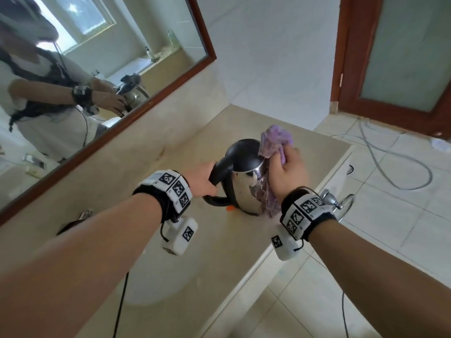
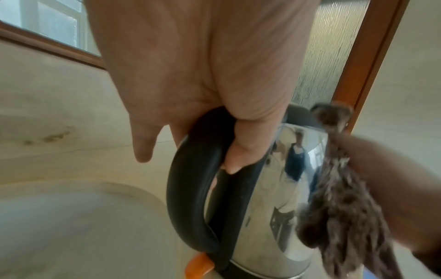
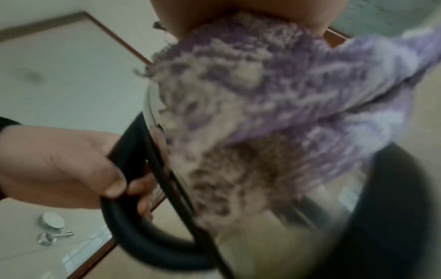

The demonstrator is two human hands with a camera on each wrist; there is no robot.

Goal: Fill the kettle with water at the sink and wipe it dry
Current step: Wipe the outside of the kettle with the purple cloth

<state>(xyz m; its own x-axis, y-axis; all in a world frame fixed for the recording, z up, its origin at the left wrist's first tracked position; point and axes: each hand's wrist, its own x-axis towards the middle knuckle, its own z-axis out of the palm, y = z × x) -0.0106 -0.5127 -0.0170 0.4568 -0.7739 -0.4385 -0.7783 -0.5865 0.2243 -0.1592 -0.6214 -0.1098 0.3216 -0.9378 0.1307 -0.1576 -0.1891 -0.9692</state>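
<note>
A steel kettle (image 1: 245, 191) with a black lid and black loop handle (image 2: 188, 198) stands upright on the beige counter (image 1: 219, 259), right of the basin. My left hand (image 1: 203, 179) grips the top of the handle, fingers curled round it (image 2: 241, 149). My right hand (image 1: 288, 172) holds a bunched purple cloth (image 1: 274, 145) and presses it against the kettle's right side, near the lid rim. In the right wrist view the cloth (image 3: 274, 105) covers most of the kettle body (image 3: 274, 232), and the left hand (image 3: 59, 166) shows on the handle.
The oval basin (image 2: 71, 226) lies left of the kettle, with its faucet (image 1: 84, 215) by the wall. A framed mirror (image 1: 122, 69) hangs above. The counter edge carries a chrome towel ring (image 1: 341, 203). Tiled floor with a hose (image 1: 395, 172) and a wooden door (image 1: 402, 57) lie to the right.
</note>
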